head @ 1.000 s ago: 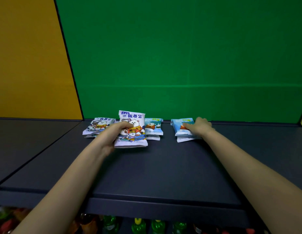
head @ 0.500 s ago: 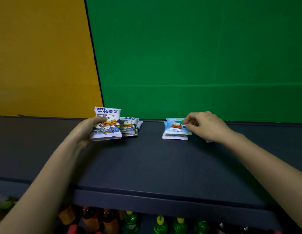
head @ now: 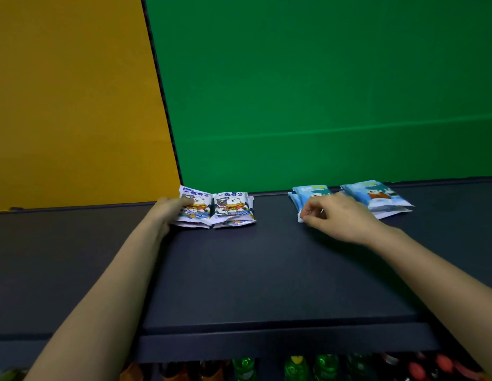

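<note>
On the dark shelf top [head: 267,270] lie two small stacks of white snack packets with cartoon bears, side by side. My left hand [head: 170,209] grips the left white packet [head: 196,207], thumb on its face; the right white stack [head: 232,209] touches it. Further right are two stacks of light-blue packets. My right hand [head: 335,215] pinches the near corner of the left blue stack [head: 312,192] with curled fingers. The right blue stack [head: 376,196] lies just behind that hand, untouched.
A green back wall [head: 321,92] and a yellow wall [head: 74,105] rise behind the shelf. Below the shelf's front edge [head: 267,345] stand several bottles [head: 294,368], some with green bodies, others red or dark.
My left hand has set its white packet down beside the other white stack. My right hand shifted from the blue packet's top to its near corner. The view turned left, so a second blue stack shows.
</note>
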A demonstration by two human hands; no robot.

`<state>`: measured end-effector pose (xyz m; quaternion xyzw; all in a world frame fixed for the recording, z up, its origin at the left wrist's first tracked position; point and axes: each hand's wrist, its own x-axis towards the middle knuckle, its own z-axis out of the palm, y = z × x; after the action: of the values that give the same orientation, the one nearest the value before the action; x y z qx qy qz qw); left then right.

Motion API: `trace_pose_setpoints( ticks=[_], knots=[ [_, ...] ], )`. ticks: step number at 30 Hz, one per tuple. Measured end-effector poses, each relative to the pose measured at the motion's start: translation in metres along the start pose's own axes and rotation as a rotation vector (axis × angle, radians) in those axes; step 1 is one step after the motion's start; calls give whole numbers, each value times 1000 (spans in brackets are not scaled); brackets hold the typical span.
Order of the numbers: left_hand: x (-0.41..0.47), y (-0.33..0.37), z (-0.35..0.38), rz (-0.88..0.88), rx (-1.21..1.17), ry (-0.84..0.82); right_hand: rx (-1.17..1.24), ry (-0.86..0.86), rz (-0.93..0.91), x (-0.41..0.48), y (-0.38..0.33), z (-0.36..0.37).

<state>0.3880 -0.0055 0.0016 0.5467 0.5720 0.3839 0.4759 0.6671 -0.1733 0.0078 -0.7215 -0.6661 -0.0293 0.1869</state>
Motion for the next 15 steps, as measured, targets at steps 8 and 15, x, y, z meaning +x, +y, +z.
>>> trace_pose_setpoints(
  ticks=[8, 15],
  knots=[
    [-14, 4, 13, 343, 708, 344, -49, 9, 102, -18, 3, -8],
    [-117, 48, 103, 1014, 792, 68, -117, 69, 255, -75, 21, -35]
  ],
)
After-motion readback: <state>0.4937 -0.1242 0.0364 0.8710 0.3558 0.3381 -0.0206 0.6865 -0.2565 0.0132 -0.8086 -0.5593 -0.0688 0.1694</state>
